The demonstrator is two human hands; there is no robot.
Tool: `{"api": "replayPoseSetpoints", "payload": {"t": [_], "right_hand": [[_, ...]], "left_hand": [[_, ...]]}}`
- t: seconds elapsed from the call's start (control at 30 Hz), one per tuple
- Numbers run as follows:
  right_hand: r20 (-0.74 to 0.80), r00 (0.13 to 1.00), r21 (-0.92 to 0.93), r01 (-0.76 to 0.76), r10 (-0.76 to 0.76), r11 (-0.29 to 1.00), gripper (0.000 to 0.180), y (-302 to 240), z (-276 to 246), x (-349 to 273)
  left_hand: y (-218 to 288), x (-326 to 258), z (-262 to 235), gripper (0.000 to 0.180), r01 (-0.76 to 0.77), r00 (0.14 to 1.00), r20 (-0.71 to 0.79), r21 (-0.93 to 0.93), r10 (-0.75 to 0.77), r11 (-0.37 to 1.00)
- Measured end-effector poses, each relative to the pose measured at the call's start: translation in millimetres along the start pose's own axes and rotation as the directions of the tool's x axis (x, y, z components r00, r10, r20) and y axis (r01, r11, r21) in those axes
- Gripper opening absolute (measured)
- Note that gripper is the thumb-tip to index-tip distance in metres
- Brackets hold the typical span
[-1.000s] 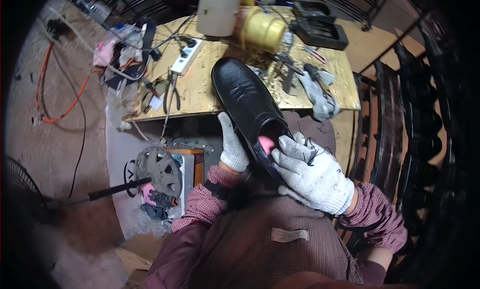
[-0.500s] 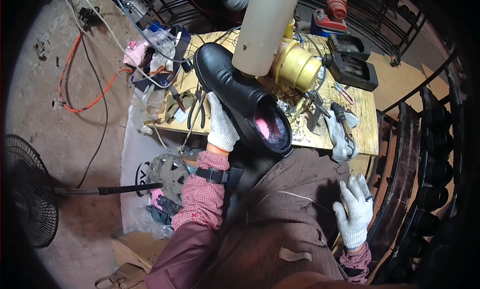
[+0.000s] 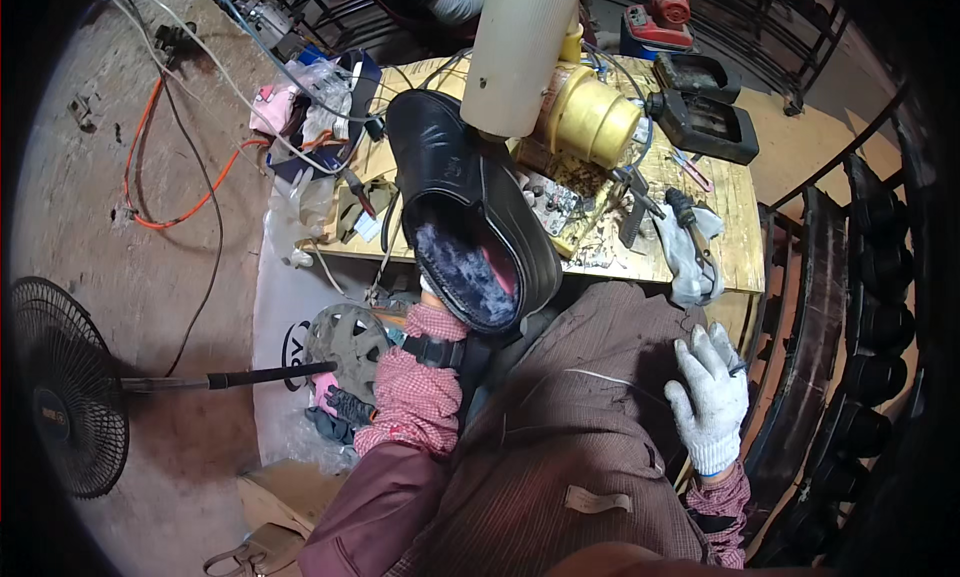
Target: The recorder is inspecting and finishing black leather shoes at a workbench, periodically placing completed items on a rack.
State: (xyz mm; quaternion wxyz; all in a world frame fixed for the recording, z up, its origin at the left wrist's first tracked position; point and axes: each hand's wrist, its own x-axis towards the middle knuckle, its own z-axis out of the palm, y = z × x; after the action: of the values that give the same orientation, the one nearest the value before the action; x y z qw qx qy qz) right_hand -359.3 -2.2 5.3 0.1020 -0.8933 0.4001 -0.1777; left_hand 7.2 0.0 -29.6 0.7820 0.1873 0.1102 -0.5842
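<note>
A black leather ankle boot (image 3: 510, 212) is tilted over the near left part of the workbench, its opening facing me. Fluffy bluish-grey lining with some pink shows inside. My left hand (image 3: 425, 283), in a white knit glove, grips the boot from underneath; the boot hides nearly all of it, fingers included. The boot's upper lies close against the pale ribbed cylinder and yellow round fitting (image 3: 590, 117) of a machine. My right hand (image 3: 712, 402), also white-gloved, is by my right thigh, fingers stretched out and holding nothing.
Pliers, rags and scraps lie at the left of the wooden workbench (image 3: 735, 247). At its right are black trays (image 3: 708, 127), a cutter (image 3: 692, 170) and a cloth-wrapped tool (image 3: 690, 242). A fan (image 3: 70, 387) stands left, a rack of black shoes (image 3: 870, 327) right.
My left hand has turned the boot so its opening swings left and toward me, and the boot now covers that hand. My right hand has barely moved.
</note>
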Motion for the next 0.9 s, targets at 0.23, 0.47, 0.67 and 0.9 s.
{"api": "replayPoseSetpoints", "payload": {"t": [0.23,0.47,0.67,0.9], "right_hand": [[-0.034,0.999,0.057,0.023,-0.021,0.998,0.045,0.2,4.2,-14.7],[0.026,0.999,0.031,-0.034,0.033,0.999,0.042,-5.1,0.5,-14.3],[0.065,0.992,-0.003,-0.108,0.108,0.994,0.047,3.5,4.5,-26.6],[0.065,0.992,-0.007,-0.107,0.107,0.994,0.047,18.4,5.2,-23.0]], "left_hand": [[-3.4,-44.6,0.9,0.086,-0.298,0.952,0.201,0.426,0.232,0.854],[11.8,-15.4,-9.8,0.088,-0.212,0.977,0.106,0.539,0.184,0.816],[24.5,-5.3,25.7,0.075,-0.357,0.904,0.023,0.586,0.426,0.727],[58.3,35.8,23.2,0.068,-0.606,0.764,0.174,0.524,0.621,0.598]]}}
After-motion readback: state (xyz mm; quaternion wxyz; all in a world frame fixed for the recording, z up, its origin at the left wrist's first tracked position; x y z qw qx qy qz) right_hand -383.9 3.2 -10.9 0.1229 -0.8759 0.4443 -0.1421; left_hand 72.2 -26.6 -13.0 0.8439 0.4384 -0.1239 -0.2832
